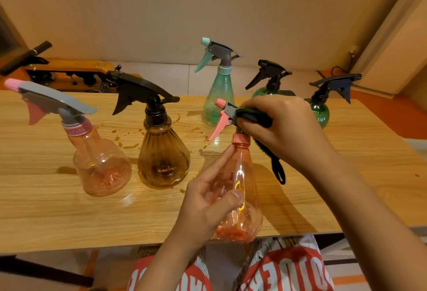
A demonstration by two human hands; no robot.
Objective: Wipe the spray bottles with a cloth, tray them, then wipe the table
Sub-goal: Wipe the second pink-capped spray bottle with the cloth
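Observation:
My left hand point(208, 207) grips the body of a clear orange spray bottle point(242, 170) with a pink trigger, held over the table's near edge. My right hand point(282, 129) presses a dark cloth point(256, 116) against that bottle's grey spray head; a loop of the cloth hangs down beside the neck. On the wooden table point(46, 210) stand a second pink-topped bottle point(101, 163), a brown bottle point(163, 156), a pale green bottle point(218, 92) and two dark green bottles point(271, 87) point(321, 110), partly hidden behind my right hand.
Brown liquid drops and smears point(129, 140) lie on the table between the brown bottle and the pale green one. A wooden bench with dark hardware point(69, 71) stands behind the table at the left. No tray is in view.

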